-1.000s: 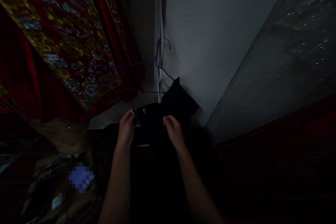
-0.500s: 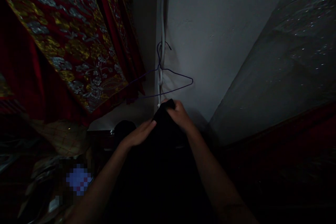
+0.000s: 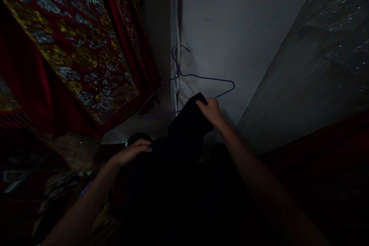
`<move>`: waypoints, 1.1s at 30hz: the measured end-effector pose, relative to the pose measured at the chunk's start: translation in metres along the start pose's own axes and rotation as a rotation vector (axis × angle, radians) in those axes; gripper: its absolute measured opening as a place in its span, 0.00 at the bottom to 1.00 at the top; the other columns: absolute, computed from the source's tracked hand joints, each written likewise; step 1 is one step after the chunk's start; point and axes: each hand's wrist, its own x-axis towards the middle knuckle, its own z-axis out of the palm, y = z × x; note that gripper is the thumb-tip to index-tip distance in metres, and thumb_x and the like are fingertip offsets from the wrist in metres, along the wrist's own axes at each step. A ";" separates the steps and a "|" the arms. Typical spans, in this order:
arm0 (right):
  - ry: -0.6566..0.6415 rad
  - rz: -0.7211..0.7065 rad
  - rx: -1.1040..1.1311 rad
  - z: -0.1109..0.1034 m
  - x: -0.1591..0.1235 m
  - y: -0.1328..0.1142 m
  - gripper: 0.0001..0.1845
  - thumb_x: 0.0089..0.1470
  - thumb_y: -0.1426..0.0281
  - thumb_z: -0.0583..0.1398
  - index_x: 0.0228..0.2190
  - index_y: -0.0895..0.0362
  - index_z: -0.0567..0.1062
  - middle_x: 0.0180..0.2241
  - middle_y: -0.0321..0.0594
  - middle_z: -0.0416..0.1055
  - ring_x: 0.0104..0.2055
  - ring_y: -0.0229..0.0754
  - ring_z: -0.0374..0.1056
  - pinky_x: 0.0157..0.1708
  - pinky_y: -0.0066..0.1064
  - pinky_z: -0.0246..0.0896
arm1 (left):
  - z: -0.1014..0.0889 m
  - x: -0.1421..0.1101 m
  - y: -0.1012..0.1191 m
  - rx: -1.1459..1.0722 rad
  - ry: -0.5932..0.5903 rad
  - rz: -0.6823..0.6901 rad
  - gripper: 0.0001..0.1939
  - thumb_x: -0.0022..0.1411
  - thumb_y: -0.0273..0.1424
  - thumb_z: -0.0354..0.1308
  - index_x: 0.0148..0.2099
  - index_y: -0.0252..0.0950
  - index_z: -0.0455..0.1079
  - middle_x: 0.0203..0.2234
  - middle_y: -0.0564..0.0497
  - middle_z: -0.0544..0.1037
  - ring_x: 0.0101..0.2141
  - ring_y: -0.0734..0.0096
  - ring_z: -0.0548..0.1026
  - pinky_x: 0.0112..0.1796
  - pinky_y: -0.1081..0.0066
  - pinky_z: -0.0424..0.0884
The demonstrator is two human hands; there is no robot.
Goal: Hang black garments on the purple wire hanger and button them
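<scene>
A black garment [image 3: 188, 123] hangs from my hands in the middle of the view; its exact kind is lost in the dark. My right hand [image 3: 211, 109] pinches its raised upper edge between thumb and fingers. Lower and to the left, my left hand [image 3: 134, 150] has its fingers closed over another part of the black cloth. Just behind the garment is a purple wire hanger [image 3: 207, 77], its hook up by a white cable on the wall. Part of the hanger's bottom bar is hidden by the cloth.
Red cloth embroidered in gold and silver [image 3: 83, 54] hangs at the left. A pale wall [image 3: 230, 19] stands ahead, with the white cable [image 3: 178, 19] running down it. Shiny clear plastic sheeting [image 3: 325, 46] covers the right side. Dim, cluttered items lie at lower left.
My hands have moved apart: the right one up and rightward with the garment's edge, the left one down and leftward. The hanger has swung, showing more of its right arm.
</scene>
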 end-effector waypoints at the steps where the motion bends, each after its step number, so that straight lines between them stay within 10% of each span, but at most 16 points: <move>1: 0.014 -0.012 -0.027 -0.008 0.001 -0.002 0.21 0.46 0.60 0.61 0.12 0.55 0.59 0.14 0.30 0.51 0.19 0.32 0.50 0.19 0.28 0.39 | 0.002 -0.004 0.002 0.047 -0.101 0.006 0.15 0.48 0.42 0.69 0.38 0.41 0.78 0.35 0.50 0.82 0.37 0.57 0.79 0.38 0.64 0.73; 4: 0.001 -0.036 -0.081 -0.030 0.002 -0.005 0.20 0.45 0.61 0.60 0.12 0.55 0.60 0.15 0.31 0.51 0.19 0.32 0.51 0.19 0.27 0.41 | 0.003 -0.003 0.009 0.351 -0.308 0.201 0.10 0.55 0.41 0.66 0.36 0.42 0.78 0.35 0.50 0.82 0.40 0.55 0.78 0.44 0.63 0.72; 11: -0.022 -0.053 -0.080 -0.042 -0.008 -0.011 0.19 0.44 0.61 0.60 0.12 0.55 0.61 0.15 0.31 0.53 0.19 0.33 0.52 0.19 0.28 0.41 | -0.036 0.019 0.060 0.723 0.266 0.673 0.11 0.61 0.39 0.54 0.32 0.41 0.74 0.38 0.44 0.77 0.43 0.53 0.74 0.50 0.58 0.69; 16: -0.104 -0.087 0.094 -0.013 -0.037 -0.027 0.19 0.50 0.58 0.59 0.15 0.56 0.66 0.16 0.34 0.61 0.21 0.36 0.58 0.21 0.28 0.50 | -0.025 0.031 0.120 0.684 0.453 0.900 0.12 0.61 0.30 0.52 0.46 0.39 0.70 0.43 0.46 0.76 0.45 0.59 0.74 0.52 0.60 0.68; 20: -0.172 -0.252 0.095 -0.018 -0.059 -0.036 0.13 0.56 0.65 0.57 0.36 0.57 0.80 0.33 0.42 0.79 0.33 0.44 0.73 0.34 0.34 0.67 | -0.023 0.053 0.138 0.643 0.510 0.921 0.17 0.60 0.26 0.51 0.50 0.37 0.72 0.41 0.45 0.80 0.44 0.58 0.77 0.51 0.60 0.70; 23: 0.061 -0.329 -0.049 -0.050 -0.047 -0.027 0.22 0.54 0.71 0.57 0.50 0.56 0.78 0.49 0.47 0.78 0.42 0.46 0.76 0.42 0.38 0.70 | -0.031 0.060 0.140 0.693 0.524 0.895 0.15 0.61 0.26 0.50 0.46 0.38 0.76 0.42 0.45 0.81 0.44 0.56 0.78 0.52 0.59 0.70; 26: 0.285 -0.298 -0.109 -0.090 -0.008 -0.010 0.17 0.54 0.67 0.59 0.44 0.59 0.80 0.44 0.50 0.79 0.45 0.49 0.75 0.44 0.40 0.70 | -0.041 0.057 0.143 0.742 0.482 0.916 0.14 0.61 0.27 0.52 0.45 0.39 0.77 0.43 0.45 0.80 0.45 0.56 0.76 0.53 0.58 0.69; 31: -0.164 -0.171 -0.023 -0.120 0.044 -0.003 0.18 0.50 0.57 0.66 0.20 0.58 0.77 0.20 0.38 0.71 0.24 0.42 0.68 0.24 0.33 0.63 | -0.055 0.059 0.141 0.636 0.572 0.928 0.09 0.64 0.33 0.55 0.42 0.40 0.77 0.40 0.46 0.77 0.44 0.58 0.73 0.53 0.61 0.67; 33: -0.113 -0.214 0.007 -0.114 0.044 -0.012 0.19 0.54 0.56 0.65 0.22 0.58 0.78 0.21 0.40 0.72 0.24 0.41 0.68 0.24 0.33 0.63 | -0.058 0.064 0.135 0.528 0.629 0.890 0.09 0.65 0.36 0.56 0.43 0.39 0.75 0.38 0.48 0.77 0.41 0.61 0.74 0.48 0.65 0.67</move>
